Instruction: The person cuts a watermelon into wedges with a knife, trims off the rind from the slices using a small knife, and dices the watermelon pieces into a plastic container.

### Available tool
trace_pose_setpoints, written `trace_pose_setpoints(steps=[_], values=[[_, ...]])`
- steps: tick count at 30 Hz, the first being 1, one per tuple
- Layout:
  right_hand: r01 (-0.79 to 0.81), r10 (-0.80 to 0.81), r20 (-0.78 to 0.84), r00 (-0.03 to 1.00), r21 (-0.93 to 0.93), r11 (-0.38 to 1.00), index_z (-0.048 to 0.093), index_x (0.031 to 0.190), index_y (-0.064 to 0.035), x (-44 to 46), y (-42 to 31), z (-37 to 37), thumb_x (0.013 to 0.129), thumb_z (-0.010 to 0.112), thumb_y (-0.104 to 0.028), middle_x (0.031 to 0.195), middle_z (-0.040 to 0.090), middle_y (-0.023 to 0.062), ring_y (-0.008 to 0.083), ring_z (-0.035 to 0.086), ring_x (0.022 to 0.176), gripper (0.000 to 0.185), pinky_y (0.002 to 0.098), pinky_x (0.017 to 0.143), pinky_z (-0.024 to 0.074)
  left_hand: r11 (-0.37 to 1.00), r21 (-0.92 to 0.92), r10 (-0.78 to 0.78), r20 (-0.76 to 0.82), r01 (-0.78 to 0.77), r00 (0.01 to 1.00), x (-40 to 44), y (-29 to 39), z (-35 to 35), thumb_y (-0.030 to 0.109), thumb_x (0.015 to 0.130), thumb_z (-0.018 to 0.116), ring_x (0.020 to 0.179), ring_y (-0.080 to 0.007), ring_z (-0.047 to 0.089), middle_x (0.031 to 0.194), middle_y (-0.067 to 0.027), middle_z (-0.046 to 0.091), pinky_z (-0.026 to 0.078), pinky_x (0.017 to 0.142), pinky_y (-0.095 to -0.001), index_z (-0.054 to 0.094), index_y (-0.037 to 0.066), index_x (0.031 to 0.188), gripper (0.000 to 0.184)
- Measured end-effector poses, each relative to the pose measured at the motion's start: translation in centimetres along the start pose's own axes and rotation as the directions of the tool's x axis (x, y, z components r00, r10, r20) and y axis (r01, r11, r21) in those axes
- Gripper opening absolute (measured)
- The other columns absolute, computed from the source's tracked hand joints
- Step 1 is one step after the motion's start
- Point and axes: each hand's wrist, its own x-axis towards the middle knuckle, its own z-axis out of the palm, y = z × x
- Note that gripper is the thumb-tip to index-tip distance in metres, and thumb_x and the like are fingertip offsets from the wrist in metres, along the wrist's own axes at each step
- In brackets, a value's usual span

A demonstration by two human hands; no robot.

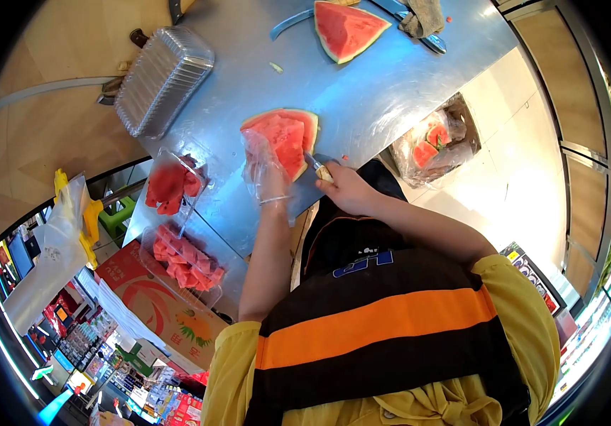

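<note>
A cut watermelon wedge (287, 135), red flesh with a pale green rind edge, lies on the metal table in front of me. My left hand (268, 170), in a clear plastic glove, grips its near left side; the glove's folds partly hide the fingers. In my bare right hand (348, 190) is a knife (322, 170) with a light handle, fingers wrapped round it. The blade meets the rind at the wedge's right side, and most of it is hidden.
Clear tubs of watermelon pieces (170, 186) and cut chunks (184, 259) stand at left, near stacked clear plastic containers (167, 82). Another watermelon wedge (350, 30), a long blue blade (292, 23) and a cloth (424, 18) lie at the far side. A lined bin (433, 153) stands right, below the table edge.
</note>
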Motion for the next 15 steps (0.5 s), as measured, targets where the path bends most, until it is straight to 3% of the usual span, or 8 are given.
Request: trace_pose_setpoints(steps=[1, 3, 5, 8, 10, 12, 14, 15], values=[[0.156, -0.198, -0.134, 0.971, -0.275, 0.949, 0.045, 0.101, 0.0014, -0.1, 0.2, 0.3, 0.087, 0.056, -0.017, 0.082, 0.058, 0.0264, 0.0455, 0.058, 0.076, 0.026, 0.0505, 0.068, 0.0464, 1.000, -0.010, 0.001, -0.027, -0.001, 1.000, 0.0, -0.2, -0.2, 0.033, 0.094, 0.055, 0.075, -0.0139, 0.059, 0.097, -0.0073, 0.060, 0.051, 0.064, -0.0258, 0.048, 0.002, 0.119, 0.041], [0.149, -0.202, -0.167, 0.965, -0.286, 0.947, 0.044, 0.102, 0.0015, -0.7, 0.6, 0.0, 0.087, 0.057, -0.017, 0.081, 0.058, 0.0263, 0.0456, 0.058, 0.077, 0.027, 0.0504, 0.068, 0.0465, 1.000, -0.023, 0.004, -0.057, -0.006, 0.998, -0.3, 0.0, -0.5, 0.031, 0.094, 0.056, 0.067, -0.0102, 0.056, 0.089, -0.0041, 0.059, 0.048, 0.057, -0.0226, 0.047, 0.003, 0.120, 0.040], [0.131, -0.199, -0.182, 0.963, -0.327, 0.936, 0.043, 0.107, 0.0017, -2.1, 0.2, -1.3, 0.086, 0.057, -0.016, 0.084, 0.059, 0.0267, 0.0455, 0.058, 0.078, 0.030, 0.0503, 0.069, 0.0469, 0.982, 0.185, -0.039, 0.011, 0.037, 0.999, -1.2, 1.4, 0.0, 0.029, 0.093, 0.057, 0.055, -0.0049, 0.043, 0.075, 0.0017, 0.050, 0.038, 0.048, -0.0192, 0.048, 0.007, 0.120, 0.036], [0.088, -0.154, -0.165, 0.974, -0.350, 0.933, 0.043, 0.108, 0.0017, -4.5, -0.4, -3.6, 0.087, 0.057, -0.015, 0.086, 0.060, 0.0265, 0.0449, 0.059, 0.079, 0.031, 0.0500, 0.068, 0.0465, 0.995, 0.081, -0.058, -0.050, 0.062, 0.997, -1.7, 1.6, 1.1, 0.026, 0.093, 0.057, 0.051, -0.0028, 0.037, 0.071, 0.0036, 0.045, 0.033, 0.045, -0.0181, 0.048, 0.009, 0.116, 0.031], [0.094, -0.186, -0.205, 0.961, -0.391, 0.915, 0.044, 0.107, 0.0017, -5.3, -1.1, -5.1, 0.087, 0.056, -0.015, 0.083, 0.060, 0.0259, 0.0446, 0.059, 0.078, 0.029, 0.0497, 0.067, 0.0462, 0.996, 0.079, -0.042, -0.014, 0.043, 0.999, -1.9, 2.0, 0.9, 0.025, 0.092, 0.056, 0.054, -0.0039, 0.041, 0.074, 0.0026, 0.047, 0.036, 0.045, -0.0192, 0.047, 0.007, 0.119, 0.033], [0.093, -0.213, -0.240, 0.947, -0.430, 0.898, 0.044, 0.107, 0.0017, -4.9, -3.5, -6.2, 0.088, 0.056, -0.015, 0.081, 0.061, 0.0254, 0.0443, 0.059, 0.078, 0.027, 0.0494, 0.066, 0.0460, 0.957, 0.285, 0.057, 0.002, -0.056, 0.998, -1.4, 0.0, -0.8, 0.026, 0.094, 0.053, 0.056, -0.0049, 0.045, 0.079, 0.0003, 0.048, 0.039, 0.046, -0.0195, 0.044, 0.006, 0.125, 0.039], [0.082, -0.161, -0.181, 0.970, -0.380, 0.921, 0.045, 0.105, 0.0021, -4.5, -6.3, -7.0, 0.090, 0.053, -0.015, 0.075, 0.060, 0.0253, 0.0451, 0.059, 0.075, 0.024, 0.0490, 0.064, 0.0456, 0.710, 0.686, 0.255, -0.040, -0.159, 0.966, 0.2, -2.4, -2.4, 0.032, 0.095, 0.047, 0.072, -0.0154, 0.057, 0.093, -0.0075, 0.054, 0.049, 0.059, -0.0281, 0.042, 0.004, 0.129, 0.045], [0.102, -0.167, -0.134, 0.977, -0.394, 0.913, 0.045, 0.102, 0.0035, -3.6, -7.1, -7.0, 0.091, 0.052, -0.016, 0.072, 0.059, 0.0261, 0.0457, 0.059, 0.073, 0.024, 0.0489, 0.063, 0.0457, 0.754, 0.657, 0.123, -0.140, -0.001, 0.983, 0.0, -1.6, -1.5, 0.035, 0.095, 0.044, 0.085, -0.0216, 0.057, 0.103, -0.0121, 0.054, 0.048, 0.071, -0.0334, 0.041, 0.002, 0.130, 0.048]])
